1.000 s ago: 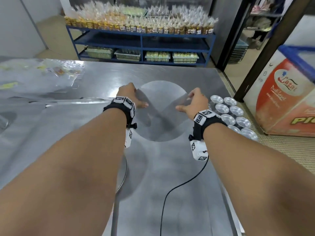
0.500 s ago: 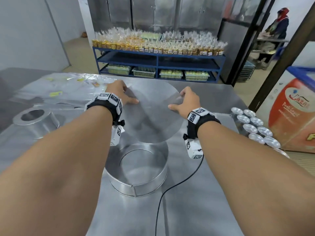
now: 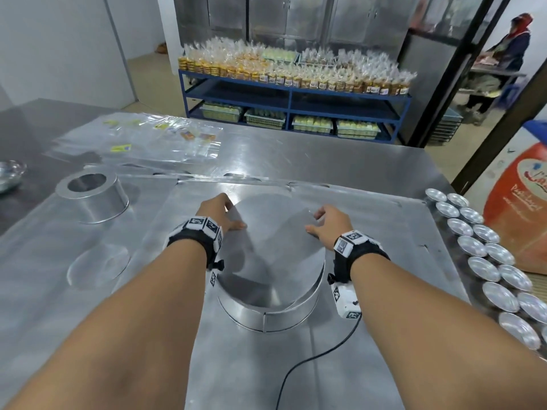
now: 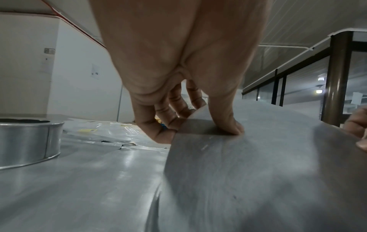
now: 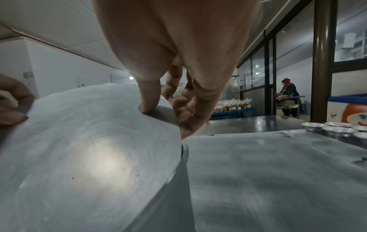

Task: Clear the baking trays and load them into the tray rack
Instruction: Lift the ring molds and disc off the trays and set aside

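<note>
Nearest, on the counter [image 3: 370,335]: a round metal ring [image 3: 268,316]. Tilted over it, near edge dipped inside: a round metal disc [image 3: 275,232], pinched at opposite edges by left hand [image 3: 217,216] and right hand [image 3: 330,229], thumbs on top. Farther left: a second ring [image 3: 93,198].

left hand [image 4: 178,66] pinches round disc [image 4: 258,157] — thumb on top.

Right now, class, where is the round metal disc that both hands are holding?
In the head view the round metal disc sits mid-table, tilted over the metal ring, between the left hand and right hand.
</note>
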`<state>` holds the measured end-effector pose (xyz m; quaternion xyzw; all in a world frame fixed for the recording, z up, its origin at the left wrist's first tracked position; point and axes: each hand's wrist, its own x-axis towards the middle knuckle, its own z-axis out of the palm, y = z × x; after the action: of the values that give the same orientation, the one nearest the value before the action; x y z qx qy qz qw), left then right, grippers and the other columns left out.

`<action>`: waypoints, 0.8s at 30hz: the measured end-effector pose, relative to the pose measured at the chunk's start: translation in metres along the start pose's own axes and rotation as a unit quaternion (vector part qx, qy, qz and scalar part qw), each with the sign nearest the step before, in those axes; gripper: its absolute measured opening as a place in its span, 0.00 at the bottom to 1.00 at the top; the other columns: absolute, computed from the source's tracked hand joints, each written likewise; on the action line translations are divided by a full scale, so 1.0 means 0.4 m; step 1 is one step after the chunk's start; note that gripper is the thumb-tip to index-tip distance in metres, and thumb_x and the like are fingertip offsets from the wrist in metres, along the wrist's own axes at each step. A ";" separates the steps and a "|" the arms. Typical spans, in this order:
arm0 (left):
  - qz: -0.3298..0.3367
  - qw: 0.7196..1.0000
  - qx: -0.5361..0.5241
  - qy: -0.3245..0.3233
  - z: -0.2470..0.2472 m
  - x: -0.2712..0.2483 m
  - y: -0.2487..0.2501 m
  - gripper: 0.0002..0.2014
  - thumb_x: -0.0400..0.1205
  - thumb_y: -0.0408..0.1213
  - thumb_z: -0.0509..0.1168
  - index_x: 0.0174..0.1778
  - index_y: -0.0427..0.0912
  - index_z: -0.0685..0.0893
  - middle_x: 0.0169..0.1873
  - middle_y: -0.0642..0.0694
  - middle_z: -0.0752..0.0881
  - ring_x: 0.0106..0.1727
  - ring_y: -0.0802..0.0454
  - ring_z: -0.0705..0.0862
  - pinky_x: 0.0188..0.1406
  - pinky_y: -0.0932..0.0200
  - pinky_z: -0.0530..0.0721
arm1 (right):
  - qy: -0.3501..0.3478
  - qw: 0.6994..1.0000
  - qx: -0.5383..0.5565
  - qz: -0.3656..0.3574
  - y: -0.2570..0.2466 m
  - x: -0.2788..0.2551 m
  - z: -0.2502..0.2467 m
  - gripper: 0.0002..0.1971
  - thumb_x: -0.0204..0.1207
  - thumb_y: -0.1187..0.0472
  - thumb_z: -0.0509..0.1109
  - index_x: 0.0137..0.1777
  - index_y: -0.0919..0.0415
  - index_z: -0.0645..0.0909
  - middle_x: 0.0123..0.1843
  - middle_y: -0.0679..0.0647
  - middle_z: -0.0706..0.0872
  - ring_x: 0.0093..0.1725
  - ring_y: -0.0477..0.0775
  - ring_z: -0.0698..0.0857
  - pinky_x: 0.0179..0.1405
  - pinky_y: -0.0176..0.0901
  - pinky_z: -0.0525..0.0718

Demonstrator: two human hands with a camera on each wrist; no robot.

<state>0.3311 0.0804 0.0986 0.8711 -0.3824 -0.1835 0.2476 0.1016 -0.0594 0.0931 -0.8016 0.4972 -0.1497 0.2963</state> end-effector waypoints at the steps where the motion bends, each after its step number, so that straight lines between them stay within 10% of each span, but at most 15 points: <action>1: -0.003 1.000 -0.007 0.002 0.005 -0.001 -0.005 0.29 0.70 0.46 0.84 0.60 0.40 0.80 0.58 0.38 0.84 0.48 0.45 0.81 0.47 0.57 0.78 | 0.004 1.000 0.006 0.004 0.004 -0.002 0.007 0.16 0.72 0.60 0.80 0.56 0.61 0.80 0.54 0.60 0.86 0.47 0.55 0.81 0.44 0.37 0.73; 15: 0.008 1.000 0.023 0.000 0.017 -0.025 0.018 0.25 0.66 0.44 0.85 0.54 0.41 0.82 0.51 0.43 0.83 0.46 0.44 0.83 0.44 0.56 0.79 | -0.047 0.994 -0.097 0.031 -0.005 -0.006 -0.003 0.18 0.63 0.59 0.86 0.32 0.53 0.76 0.46 0.59 0.89 0.43 0.58 0.88 0.43 0.44 0.85; 24: 0.008 0.998 0.054 -0.021 0.017 -0.017 0.022 0.24 0.70 0.46 0.83 0.57 0.40 0.87 0.55 0.41 0.85 0.56 0.41 0.86 0.55 0.52 0.84 | -0.025 0.997 -0.071 0.034 0.018 0.013 0.013 0.10 0.80 0.55 0.73 0.47 0.62 0.87 0.50 0.63 0.89 0.43 0.59 0.82 0.43 0.40 0.77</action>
<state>0.3181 0.0784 0.0988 0.8759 -0.4041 -0.1791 0.1937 0.1018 -0.0649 0.0845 -0.8068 0.5261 -0.0833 0.2556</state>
